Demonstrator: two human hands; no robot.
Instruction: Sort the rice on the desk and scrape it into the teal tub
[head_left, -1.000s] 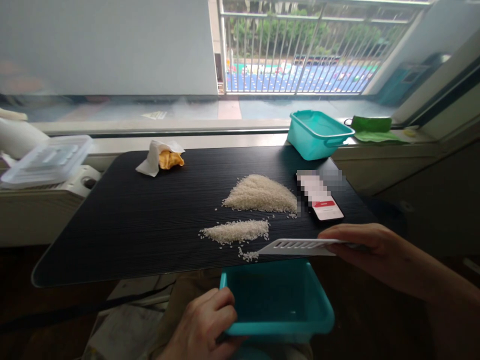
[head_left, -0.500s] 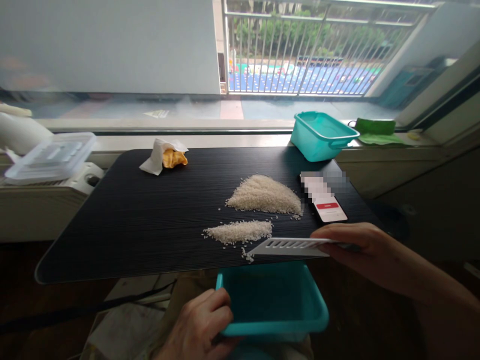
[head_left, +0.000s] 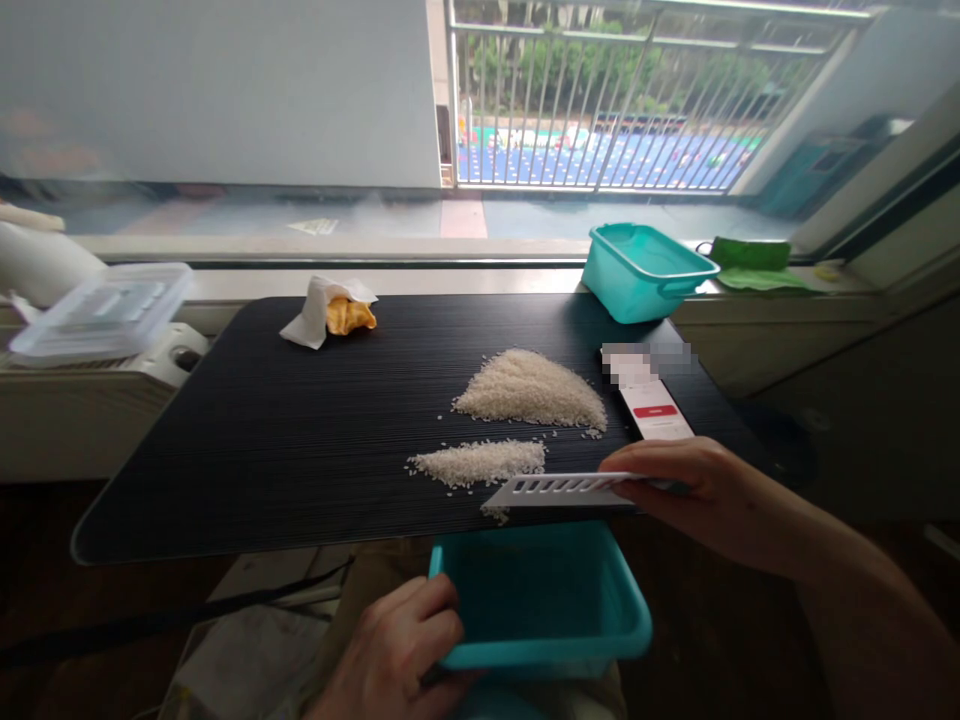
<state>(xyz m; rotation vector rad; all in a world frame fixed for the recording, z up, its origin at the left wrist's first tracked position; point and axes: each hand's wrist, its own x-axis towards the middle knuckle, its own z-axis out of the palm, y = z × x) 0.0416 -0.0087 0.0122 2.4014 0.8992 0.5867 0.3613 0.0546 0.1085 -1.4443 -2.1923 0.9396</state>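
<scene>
My left hand (head_left: 401,650) is closed on the left rim of a teal plastic bin (head_left: 551,655), which sits below the table's near edge. In my right hand (head_left: 686,475) is a white slotted spatula (head_left: 559,490), its blade pointing left and held low over the table by the near edge. A few loose rice grains (head_left: 495,514) lie at the blade's tip. Just beyond the blade is a narrow strip of white rice (head_left: 480,463), and behind that a larger rice pile (head_left: 529,390).
A phone (head_left: 656,405) with a lit screen lies right of the rice. Another teal bin (head_left: 645,270) stands at the table's back right corner. Crumpled white paper with an orange cloth-like piece (head_left: 349,315) lies at the back left. A clear plastic lid (head_left: 105,310) rests left of the black table (head_left: 247,440).
My right hand and the spatula have shifted a little left, the blade now covering some of the grains near the edge. The held bin has moved very slightly left.
</scene>
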